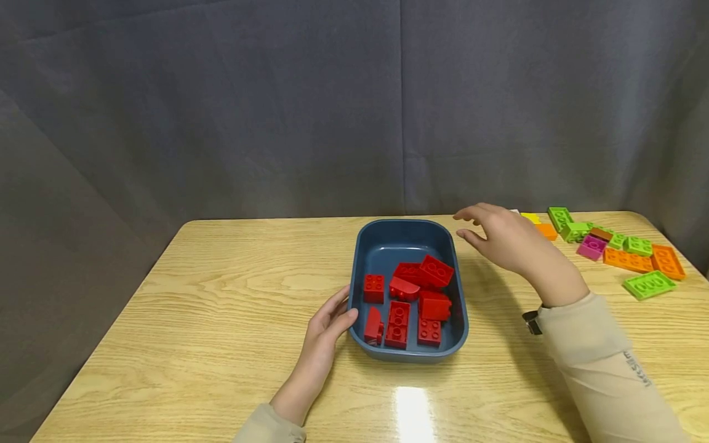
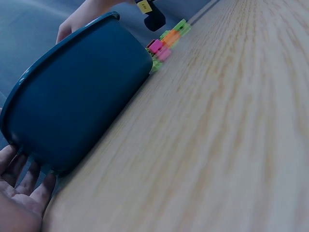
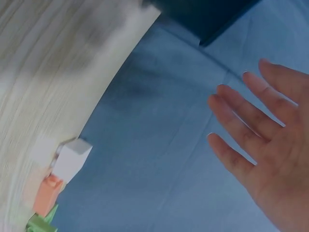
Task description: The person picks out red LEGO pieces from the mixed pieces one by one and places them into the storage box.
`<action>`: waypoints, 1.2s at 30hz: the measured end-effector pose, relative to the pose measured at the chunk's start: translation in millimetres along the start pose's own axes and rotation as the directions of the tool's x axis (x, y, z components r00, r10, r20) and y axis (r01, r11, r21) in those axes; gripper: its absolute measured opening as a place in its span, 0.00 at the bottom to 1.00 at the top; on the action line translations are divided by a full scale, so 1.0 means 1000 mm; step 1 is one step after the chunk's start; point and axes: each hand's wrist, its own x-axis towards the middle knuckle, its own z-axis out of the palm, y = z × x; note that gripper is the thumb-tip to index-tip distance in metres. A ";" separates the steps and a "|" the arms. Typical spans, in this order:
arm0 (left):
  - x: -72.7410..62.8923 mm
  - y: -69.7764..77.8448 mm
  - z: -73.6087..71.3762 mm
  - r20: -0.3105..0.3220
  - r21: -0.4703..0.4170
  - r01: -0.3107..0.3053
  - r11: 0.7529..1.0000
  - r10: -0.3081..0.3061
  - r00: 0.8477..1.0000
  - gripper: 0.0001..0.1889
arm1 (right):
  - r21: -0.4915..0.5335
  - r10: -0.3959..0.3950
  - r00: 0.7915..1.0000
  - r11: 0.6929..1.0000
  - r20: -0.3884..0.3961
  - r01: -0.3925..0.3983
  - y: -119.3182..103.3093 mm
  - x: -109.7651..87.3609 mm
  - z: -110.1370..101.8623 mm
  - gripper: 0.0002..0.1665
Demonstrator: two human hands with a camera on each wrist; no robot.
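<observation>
A dark blue plastic bin point(image 1: 410, 355) stands on the table, with several red toy bricks point(image 1: 397, 323) lying inside it. At the bin's left side is my left hand point(image 1: 323, 332); its fairly straight fingers point(image 2: 30, 180) touch the outer wall, and the thumb tip reaches the rim. My right hand point(image 1: 506, 237) is in the air right of the bin's far corner, apart from it. In the right wrist view that hand has spread fingers point(image 3: 241, 118) and holds nothing.
Green bricks point(image 1: 649, 285), orange bricks point(image 1: 628, 259) and a magenta brick point(image 1: 592, 247) lie at the far right of the wooden table point(image 1: 221, 307). A white brick point(image 3: 71, 159) is near the back edge. A grey curtain point(image 1: 332, 111) hangs behind the table.
</observation>
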 end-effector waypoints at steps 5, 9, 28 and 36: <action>0.000 0.000 0.000 -0.004 0.001 0.001 1.000 -0.001 1.000 0.28 | 0.017 0.051 0.999 0.999 0.011 -0.051 0.013 -0.002 -0.006 0.18; -0.001 0.001 0.000 -0.006 0.004 -0.003 1.000 0.003 1.000 0.28 | 0.028 0.089 0.995 0.996 0.037 -0.090 0.022 -0.002 -0.008 0.19; -0.001 0.002 0.002 -0.002 0.002 -0.010 1.000 0.010 1.000 0.29 | 0.036 0.318 0.932 0.944 0.174 -0.329 0.069 -0.016 -0.020 0.29; -0.001 0.000 0.001 -0.003 0.003 0.001 1.000 -0.001 1.000 0.28 | 0.042 0.362 0.909 0.925 0.206 -0.378 0.084 -0.026 -0.029 0.31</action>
